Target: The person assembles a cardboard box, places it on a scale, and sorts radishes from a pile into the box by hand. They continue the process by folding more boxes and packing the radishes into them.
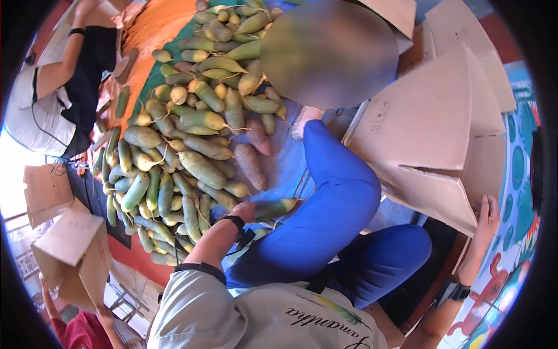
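Note:
My left hand (pixel 245 211) is wrapped round one end of a green radish (pixel 273 209), held low beside my blue-trousered knee at the edge of the pile. To the right, my right hand (pixel 489 213) grips the near edge of a big open cardboard box (pixel 415 110), whose flaps stand up. Its inside is mostly hidden from me. A large heap of green radishes (pixel 200 168), many with pale yellowish tips and thin roots, spreads left of my legs. Two reddish radishes (pixel 251 166) lie at the heap's right side on a blue sheet (pixel 288 168).
On the far left a person in a white top (pixel 52 93) reaches upward beside an orange sheet (pixel 154 29). At lower left a person in red (pixel 87 330) holds a cardboard box (pixel 75 256). A blurred oval (pixel 328 52) hides the top centre.

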`<state>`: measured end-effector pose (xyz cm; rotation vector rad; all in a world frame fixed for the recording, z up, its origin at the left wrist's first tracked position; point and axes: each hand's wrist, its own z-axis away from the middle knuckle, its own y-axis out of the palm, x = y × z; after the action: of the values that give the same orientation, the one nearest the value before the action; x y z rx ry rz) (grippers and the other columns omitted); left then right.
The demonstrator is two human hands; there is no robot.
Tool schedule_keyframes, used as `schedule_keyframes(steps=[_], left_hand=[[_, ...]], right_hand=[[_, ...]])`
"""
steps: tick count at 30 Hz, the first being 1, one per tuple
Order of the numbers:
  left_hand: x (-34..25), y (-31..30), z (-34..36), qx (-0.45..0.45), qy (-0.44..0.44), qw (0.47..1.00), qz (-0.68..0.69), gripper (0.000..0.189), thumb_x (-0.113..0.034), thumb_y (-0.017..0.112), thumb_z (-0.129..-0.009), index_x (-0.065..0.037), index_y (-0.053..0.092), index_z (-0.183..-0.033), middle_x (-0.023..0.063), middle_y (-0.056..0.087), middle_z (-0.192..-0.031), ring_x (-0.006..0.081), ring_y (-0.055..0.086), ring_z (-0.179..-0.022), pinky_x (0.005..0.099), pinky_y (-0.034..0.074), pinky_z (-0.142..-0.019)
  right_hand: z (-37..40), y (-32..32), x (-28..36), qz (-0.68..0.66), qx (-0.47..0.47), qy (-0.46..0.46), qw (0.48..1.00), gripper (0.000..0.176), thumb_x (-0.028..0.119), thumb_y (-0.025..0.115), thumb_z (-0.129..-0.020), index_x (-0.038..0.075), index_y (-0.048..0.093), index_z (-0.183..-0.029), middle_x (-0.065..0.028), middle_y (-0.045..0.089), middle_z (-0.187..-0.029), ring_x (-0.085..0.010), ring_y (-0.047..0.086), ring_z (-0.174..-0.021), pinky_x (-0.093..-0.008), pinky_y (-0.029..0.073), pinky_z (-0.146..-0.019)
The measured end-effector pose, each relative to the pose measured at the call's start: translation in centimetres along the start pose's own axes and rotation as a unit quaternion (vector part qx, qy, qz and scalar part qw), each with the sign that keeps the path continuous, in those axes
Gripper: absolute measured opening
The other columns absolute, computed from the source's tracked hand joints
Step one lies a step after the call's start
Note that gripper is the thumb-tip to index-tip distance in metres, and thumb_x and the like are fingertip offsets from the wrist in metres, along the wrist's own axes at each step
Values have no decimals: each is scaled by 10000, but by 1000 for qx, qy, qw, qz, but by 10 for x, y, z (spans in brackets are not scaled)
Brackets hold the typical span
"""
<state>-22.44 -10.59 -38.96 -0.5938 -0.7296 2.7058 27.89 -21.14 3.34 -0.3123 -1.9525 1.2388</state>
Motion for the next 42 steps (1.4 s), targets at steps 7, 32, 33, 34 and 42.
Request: schedule_keyframes(steps=[7,32,33,34,42], left_hand=[[-4,-31,15,28,20,993,111,643,-390,700,-597,16,491,-1049,189,581,-972,303,566,-926,368,457,-787],[-37,-185,248,-270,83,797,534,376,-316,631,-728,27,568,-870,4,535,-727,91,442,-660,243,352,-601],[-41,-190,257,-273,128,782,545,405,-328,634,-724,26,565,-908,12,544,-763,95,458,-699,239,363,-638],[-46,-194,264,-275,174,766,555,436,-340,638,-719,24,563,-947,21,553,-800,99,474,-738,235,374,-676],[-125,-214,298,-12,352,748,562,521,-367,640,-729,11,521,-1068,33,551,-961,111,485,-895,243,381,-800]], right_hand=[[3,2,8,4,-37,-33,999,187,143,509,-855,-38,539,-889,-56,538,-786,-112,511,-721,-243,414,-670],[126,16,86,-11,-90,-257,962,184,-9,538,-758,-15,533,-941,-143,548,-917,-291,546,-857,-332,425,-770],[131,16,95,-25,-68,-267,961,193,-11,543,-748,-13,534,-940,-148,548,-917,-297,546,-859,-336,425,-770],[135,18,103,-32,-62,-291,954,227,17,578,-726,-6,543,-949,-158,543,-937,-307,546,-868,-345,430,-767],[162,24,154,34,41,-505,862,704,113,756,-479,162,475,-1123,-150,413,-1236,-336,449,-1087,-505,330,-891]])
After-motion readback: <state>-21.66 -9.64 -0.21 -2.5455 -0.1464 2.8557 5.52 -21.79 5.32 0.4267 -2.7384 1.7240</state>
